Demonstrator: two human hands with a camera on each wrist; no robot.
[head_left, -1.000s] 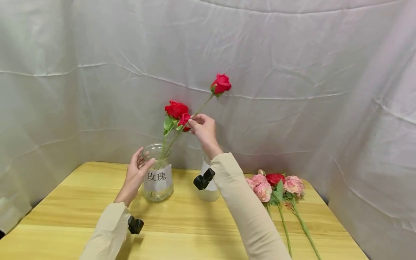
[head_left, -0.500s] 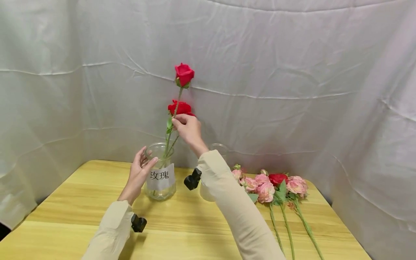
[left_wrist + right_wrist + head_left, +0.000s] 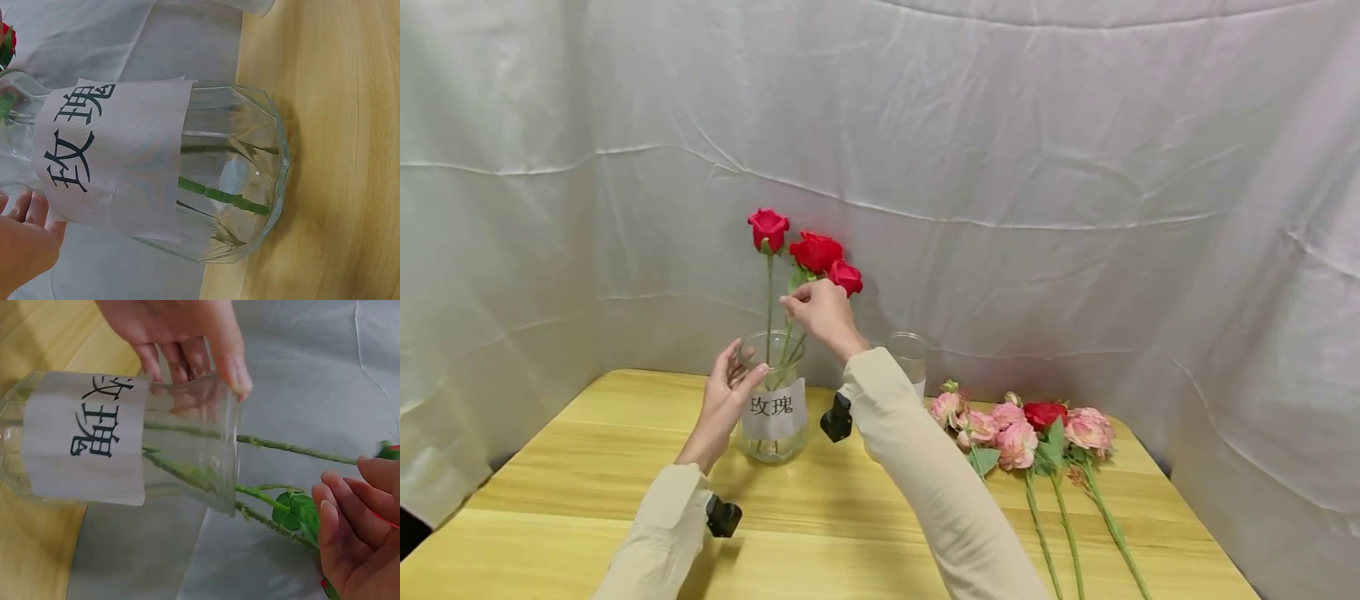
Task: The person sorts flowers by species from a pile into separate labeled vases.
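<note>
A clear glass vase (image 3: 775, 450) with a white label bearing two black characters stands on the table. My left hand (image 3: 724, 408) holds its neck, thumb at the rim and fingers round the far side. Three red roses stand in the vase: a rose (image 3: 768, 230) upright at the left, a fuller rose (image 3: 816, 251) in the middle, and a rose (image 3: 846, 277) leaning right. Stem ends (image 3: 225, 197) show through the glass near the base. My right hand (image 3: 823, 312) is above the vase mouth, fingers loosely bent beside the upright stem (image 3: 294, 449) and grasping nothing.
A second clear glass container (image 3: 910, 350) stands right of the vase, partly behind my right sleeve. Pink flowers (image 3: 1017, 444) and a red rose (image 3: 1045, 414) lie at the table's right, stems toward me. A grey cloth (image 3: 1000, 167) hangs behind the table.
My right hand brought the held rose leftward from its right tilt, then lowered it upright into the vase and let go. The left hand has stayed at the vase neck.
</note>
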